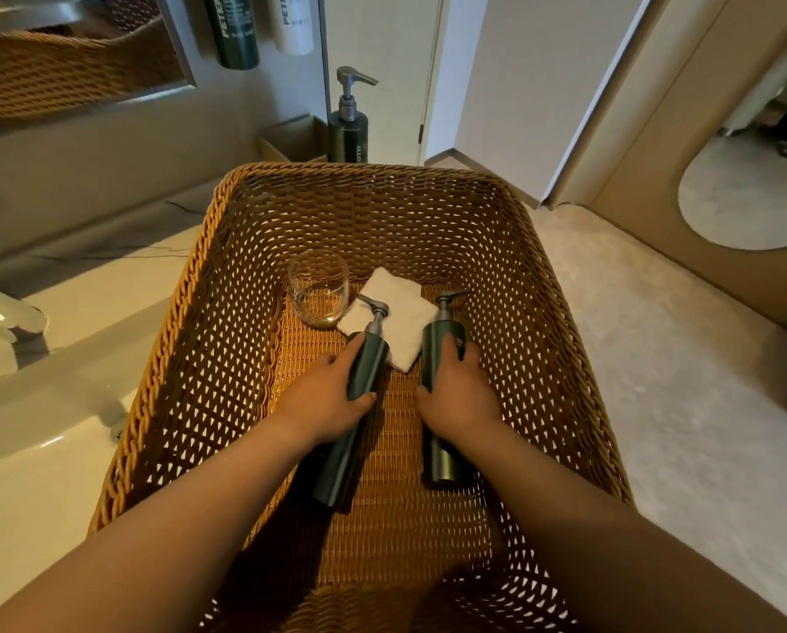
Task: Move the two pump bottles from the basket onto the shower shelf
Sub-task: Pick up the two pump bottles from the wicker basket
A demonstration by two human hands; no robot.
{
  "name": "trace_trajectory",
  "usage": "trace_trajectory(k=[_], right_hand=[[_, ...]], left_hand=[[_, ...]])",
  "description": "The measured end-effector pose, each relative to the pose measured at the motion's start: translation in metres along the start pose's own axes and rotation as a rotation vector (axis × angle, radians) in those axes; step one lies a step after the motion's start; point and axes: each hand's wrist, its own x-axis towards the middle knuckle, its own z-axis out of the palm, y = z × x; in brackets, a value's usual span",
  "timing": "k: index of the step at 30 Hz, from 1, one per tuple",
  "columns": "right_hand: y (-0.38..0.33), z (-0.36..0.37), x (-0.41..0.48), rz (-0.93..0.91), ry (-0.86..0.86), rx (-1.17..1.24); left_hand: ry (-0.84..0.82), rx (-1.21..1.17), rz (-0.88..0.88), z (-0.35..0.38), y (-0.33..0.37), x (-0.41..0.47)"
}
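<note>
Inside the wicker basket [190,322], a glass tumbler [319,287] and folded white cloth [400,312] lie at the far end, by the pump heads. Both bottles lie flat, long axes front to back, pumps pointing away. Left hand [325,399] wraps the left bottle [352,404]; right hand [457,395] wraps the right bottle [439,450].

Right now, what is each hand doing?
Left hand: closed on left dark green pump bottle.
Right hand: closed on right dark green pump bottle.
</note>
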Motion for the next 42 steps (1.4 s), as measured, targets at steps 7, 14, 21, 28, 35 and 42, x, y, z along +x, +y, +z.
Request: trace_trajectory(k=[7,14,21,28,35,42], right_hand=[[0.001,0.014,-0.007,0.016,-0.018,-0.112],[0.005,0.014,-0.009,0.050,0.014,-0.031],[0.006,0.011,-0.003,0.114,0.007,0.067],[0.000,-0.002,-0.005,0.032,0.053,0.259],[-0.007,-0.021,-0.012,-0.070,0.155,0.396],[-0.006,-0.038,-0.028,-0.074,0.201,0.391]], left_hand=[[-0.011,-0.032,-0.001,0.003,0.004,0.001],[-0.030,-0.057,0.001,0.003,0.003,0.002],[-0.044,-0.121,0.009,0.003,0.004,0.003],[0.040,-0.238,0.074,-0.011,0.011,0.005],[0.070,-0.401,0.163,-0.026,0.021,-0.001],[0.088,-0.345,0.260,-0.058,0.028,-0.005]])
